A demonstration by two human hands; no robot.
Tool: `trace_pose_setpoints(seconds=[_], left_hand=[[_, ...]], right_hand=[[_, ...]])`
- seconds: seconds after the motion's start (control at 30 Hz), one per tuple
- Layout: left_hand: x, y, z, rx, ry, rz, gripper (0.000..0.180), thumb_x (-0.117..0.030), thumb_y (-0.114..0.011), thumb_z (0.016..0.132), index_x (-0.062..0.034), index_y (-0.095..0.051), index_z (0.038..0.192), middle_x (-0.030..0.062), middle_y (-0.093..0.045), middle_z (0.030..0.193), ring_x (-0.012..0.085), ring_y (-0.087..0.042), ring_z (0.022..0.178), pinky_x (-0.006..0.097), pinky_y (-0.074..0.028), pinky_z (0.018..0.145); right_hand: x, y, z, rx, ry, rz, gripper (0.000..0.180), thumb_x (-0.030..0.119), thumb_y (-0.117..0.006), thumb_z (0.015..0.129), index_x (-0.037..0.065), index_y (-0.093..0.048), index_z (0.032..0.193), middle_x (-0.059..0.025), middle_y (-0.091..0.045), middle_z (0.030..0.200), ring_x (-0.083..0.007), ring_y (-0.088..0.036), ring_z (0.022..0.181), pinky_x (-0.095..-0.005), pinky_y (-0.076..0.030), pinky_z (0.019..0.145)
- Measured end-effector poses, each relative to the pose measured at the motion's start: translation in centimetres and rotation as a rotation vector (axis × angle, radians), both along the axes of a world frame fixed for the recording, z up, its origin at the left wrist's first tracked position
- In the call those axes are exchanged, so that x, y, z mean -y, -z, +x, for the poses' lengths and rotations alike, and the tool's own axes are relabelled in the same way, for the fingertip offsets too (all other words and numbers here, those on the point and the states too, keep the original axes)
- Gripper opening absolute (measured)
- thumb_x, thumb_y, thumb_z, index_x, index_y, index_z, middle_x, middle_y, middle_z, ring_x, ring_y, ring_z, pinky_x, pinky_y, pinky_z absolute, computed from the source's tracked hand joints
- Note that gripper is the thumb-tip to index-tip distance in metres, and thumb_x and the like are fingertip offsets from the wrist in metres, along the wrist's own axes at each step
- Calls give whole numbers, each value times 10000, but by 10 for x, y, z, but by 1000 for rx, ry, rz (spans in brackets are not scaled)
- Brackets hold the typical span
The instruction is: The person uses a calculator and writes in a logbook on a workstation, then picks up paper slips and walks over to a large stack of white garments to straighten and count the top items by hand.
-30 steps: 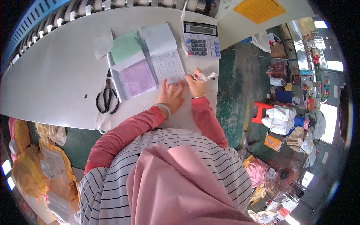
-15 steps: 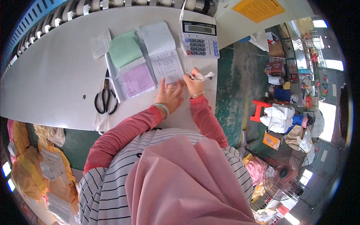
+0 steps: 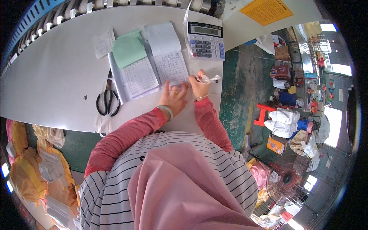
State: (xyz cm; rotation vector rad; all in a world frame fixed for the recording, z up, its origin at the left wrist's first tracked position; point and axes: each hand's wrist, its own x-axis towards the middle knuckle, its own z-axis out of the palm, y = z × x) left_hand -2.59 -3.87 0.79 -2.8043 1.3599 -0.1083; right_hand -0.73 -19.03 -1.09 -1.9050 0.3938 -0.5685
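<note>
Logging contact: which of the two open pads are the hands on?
The right-hand pad, below the calculator; both hands rest at its lower edge. The green-leafed pad lies untouched.

This is a paperwork corner inside a warehouse or factory hall. A white table holds a desk calculator, open receipt books and black scissors, with a roller conveyor running along its far edge. Beyond it lie a worn green concrete floor, stacked boxes and sacks, and a standing fan.
</note>
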Motion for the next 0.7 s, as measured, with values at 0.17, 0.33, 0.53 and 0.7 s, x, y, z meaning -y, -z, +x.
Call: trace_pose_setpoints(seconds=[0.17,0.33,0.53,0.7], left_hand=[[0,-1,-1,-20,-15,2,639,-461,-499,877,-91,-393,1387,45,-393,1343,237,-459,1060,567,-246,1052],[-1,2,-1,3,-4,-29,642,-455,-507,873,-94,-390,1391,44,-397,1347,235,-459,1055,567,-231,1060],[0,1,-2,2,-17,-35,645,-442,-520,861,-95,-392,1389,46,-396,1353,234,-467,1055,560,-224,1066],[-8,4,-1,-88,-48,-200,627,-400,-573,825,-82,-431,1346,59,-440,1310,261,-481,1081,495,-262,1073]], right_hand=[[-1,-3,0,-21,1,-105,301,60,-649,677,57,-349,658,-20,-328,558,-93,-310,535,-288,-321,469],[-3,-4,0,17,15,-78,296,23,-612,701,61,-324,647,21,-293,587,-64,-286,577,-277,-283,482],[5,-2,-1,0,-28,-85,298,18,-621,688,61,-332,632,5,-316,554,-70,-303,537,-271,-290,458],[9,-12,0,32,32,287,291,-24,-585,723,84,-341,606,44,-372,523,-45,-346,465,-239,-282,424]])
